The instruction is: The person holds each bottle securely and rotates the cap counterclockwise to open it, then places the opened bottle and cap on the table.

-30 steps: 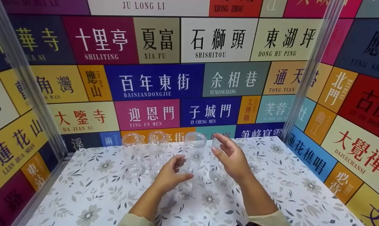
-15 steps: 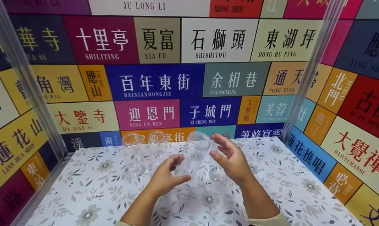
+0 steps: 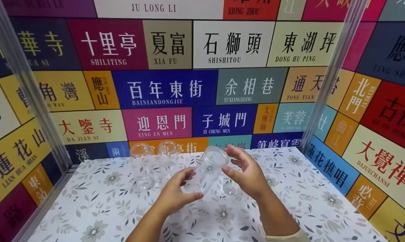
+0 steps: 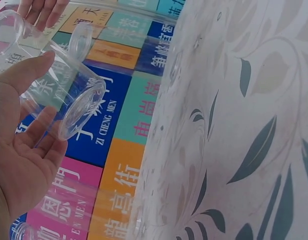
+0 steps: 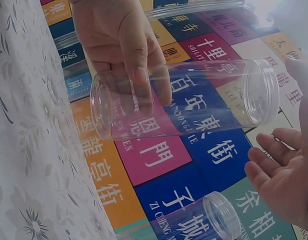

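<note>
A clear plastic jar [image 3: 208, 169] leans to the right over the table, its wide ringed end up by my right hand. Near its base, my left hand [image 3: 176, 192] grips it, with the thumb in front and the fingers behind, as the right wrist view of the jar [image 5: 204, 102] also shows. My right hand [image 3: 246, 173] is spread around the ringed end, thumb on one side and fingers on the other; a gap shows beside the fingers [image 5: 275, 155] in the right wrist view. Behind the right hand stands another clear jar [image 3: 231, 187], partly hidden.
Two more clear jars, one further left [image 3: 143, 168] and one beside it [image 3: 168, 161], stand upright toward the back of the table. A white cloth [image 3: 98, 201] with grey flowers covers the tabletop. Colourful sign panels [image 3: 165, 87] and metal posts [image 3: 330, 74] enclose it.
The jar has gone from nearly upright to tilted, its ringed end swinging right toward my right hand. My left hand moved slightly left and down with the base; the other jars stayed put.
</note>
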Available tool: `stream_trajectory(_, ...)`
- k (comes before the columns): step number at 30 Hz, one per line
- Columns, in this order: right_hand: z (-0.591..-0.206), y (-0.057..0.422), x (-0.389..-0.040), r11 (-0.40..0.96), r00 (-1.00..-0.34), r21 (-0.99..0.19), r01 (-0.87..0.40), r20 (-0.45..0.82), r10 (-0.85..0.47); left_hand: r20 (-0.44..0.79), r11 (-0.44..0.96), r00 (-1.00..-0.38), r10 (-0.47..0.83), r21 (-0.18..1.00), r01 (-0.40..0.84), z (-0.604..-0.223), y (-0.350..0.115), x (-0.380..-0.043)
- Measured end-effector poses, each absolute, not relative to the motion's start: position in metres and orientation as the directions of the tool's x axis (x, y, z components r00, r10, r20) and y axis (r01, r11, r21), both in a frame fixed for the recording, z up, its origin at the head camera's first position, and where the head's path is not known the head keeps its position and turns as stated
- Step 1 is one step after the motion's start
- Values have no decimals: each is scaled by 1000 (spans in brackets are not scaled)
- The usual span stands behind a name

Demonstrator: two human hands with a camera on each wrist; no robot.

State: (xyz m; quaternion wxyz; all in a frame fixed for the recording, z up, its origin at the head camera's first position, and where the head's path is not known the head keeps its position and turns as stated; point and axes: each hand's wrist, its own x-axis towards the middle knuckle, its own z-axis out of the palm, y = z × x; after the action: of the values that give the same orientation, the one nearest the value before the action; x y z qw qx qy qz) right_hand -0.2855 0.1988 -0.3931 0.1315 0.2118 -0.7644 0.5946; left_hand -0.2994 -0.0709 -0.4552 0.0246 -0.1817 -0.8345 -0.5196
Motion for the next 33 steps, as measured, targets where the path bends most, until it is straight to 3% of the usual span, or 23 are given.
stream_trajectory(24,-393,199,-287,368,-906,-830,-420,409,-112,250,430,-915,316,822,373,-458,-69,-296)
stream_trajectory(33,-392,205,-286,335,-886,-821,-463,424,-186,246,446,-913,324,811,377,-459,-69,-296)
